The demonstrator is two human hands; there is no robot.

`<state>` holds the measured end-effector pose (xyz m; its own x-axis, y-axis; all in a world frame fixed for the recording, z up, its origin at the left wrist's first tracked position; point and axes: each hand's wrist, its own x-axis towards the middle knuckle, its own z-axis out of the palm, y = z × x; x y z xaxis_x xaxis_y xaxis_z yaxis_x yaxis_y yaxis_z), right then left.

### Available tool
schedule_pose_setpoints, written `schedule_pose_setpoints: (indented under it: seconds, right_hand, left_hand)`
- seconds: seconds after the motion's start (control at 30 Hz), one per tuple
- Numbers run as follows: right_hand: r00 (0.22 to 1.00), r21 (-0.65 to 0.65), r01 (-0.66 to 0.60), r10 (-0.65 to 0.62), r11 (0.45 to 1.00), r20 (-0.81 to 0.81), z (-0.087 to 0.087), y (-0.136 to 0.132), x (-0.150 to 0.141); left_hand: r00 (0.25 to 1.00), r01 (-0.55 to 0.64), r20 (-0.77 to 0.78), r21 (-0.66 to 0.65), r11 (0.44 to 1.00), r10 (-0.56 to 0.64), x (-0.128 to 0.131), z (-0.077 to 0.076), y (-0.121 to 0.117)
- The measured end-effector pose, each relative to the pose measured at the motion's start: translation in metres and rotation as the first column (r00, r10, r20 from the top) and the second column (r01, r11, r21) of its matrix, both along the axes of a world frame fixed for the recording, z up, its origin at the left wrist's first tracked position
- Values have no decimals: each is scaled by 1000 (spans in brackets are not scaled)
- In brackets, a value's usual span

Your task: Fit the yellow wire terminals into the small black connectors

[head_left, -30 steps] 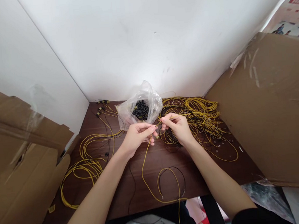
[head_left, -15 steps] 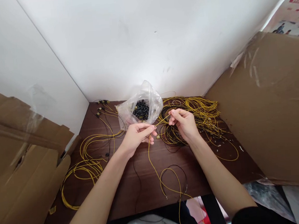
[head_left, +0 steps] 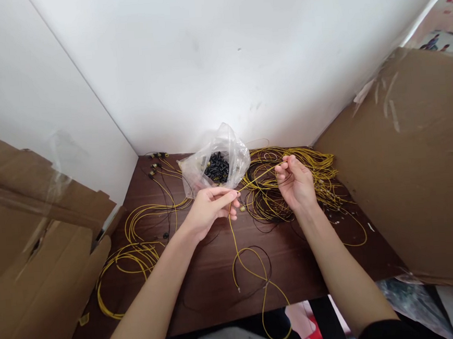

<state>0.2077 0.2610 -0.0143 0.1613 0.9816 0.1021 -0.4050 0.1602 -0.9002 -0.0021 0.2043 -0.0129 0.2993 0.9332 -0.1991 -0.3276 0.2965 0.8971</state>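
A thin yellow wire (head_left: 262,175) runs taut between my two hands above the table. My left hand (head_left: 216,207) pinches it between thumb and fingertips, with a small dark bit showing at the pinch. My right hand (head_left: 297,182), farther right, grips the wire between thumb and fingers. From my left hand the wire hangs down and loops near the table's front edge, with a dark wire beside it. Just behind my left hand stands a clear plastic bag (head_left: 237,161) holding many small black parts (head_left: 216,168).
A large tangled bundle of yellow wires (head_left: 312,157) lies at the back right. Coiled yellow wires (head_left: 129,258) lie on the left, with several black-ended pieces (head_left: 154,170) behind. Cardboard panels (head_left: 42,267) border the brown table (head_left: 209,306) on both sides, with a white wall behind.
My right hand has moved right and slightly up along the wire, lengthening the taut stretch. My left hand keeps its pinch. The hanging loop has been drawn up and shifted.
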Motion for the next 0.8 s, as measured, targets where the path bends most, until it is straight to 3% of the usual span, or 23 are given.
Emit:
schedule_pose_setpoints:
  seconds: [0.13,0.23,0.3,0.53,0.8]
  right_hand:
    - [968,-20,-251,251,968,-8,-2,-8,-15]
    - [866,-83,-500,500,862,-18,-3,-17,-29]
    - [819,-114,-569,573,814,2,-5,-23,-37]
    - [891,-100,-444,450,890,51,-12,-31,-51]
    - [895,-7,-419,414,908,163,-16,-28,-47]
  left_hand:
    - [991,-76,104,-35,996,80,-3,3,2]
    - [974,-121,191,-30,992,124,-5,5,3]
    - [975,-125,185,-8,992,124,-6,4,3]
    - [999,-45,16,34,998,45,2,0,0]
    - [999,-42,5,5,999,42,6,-1,-1]
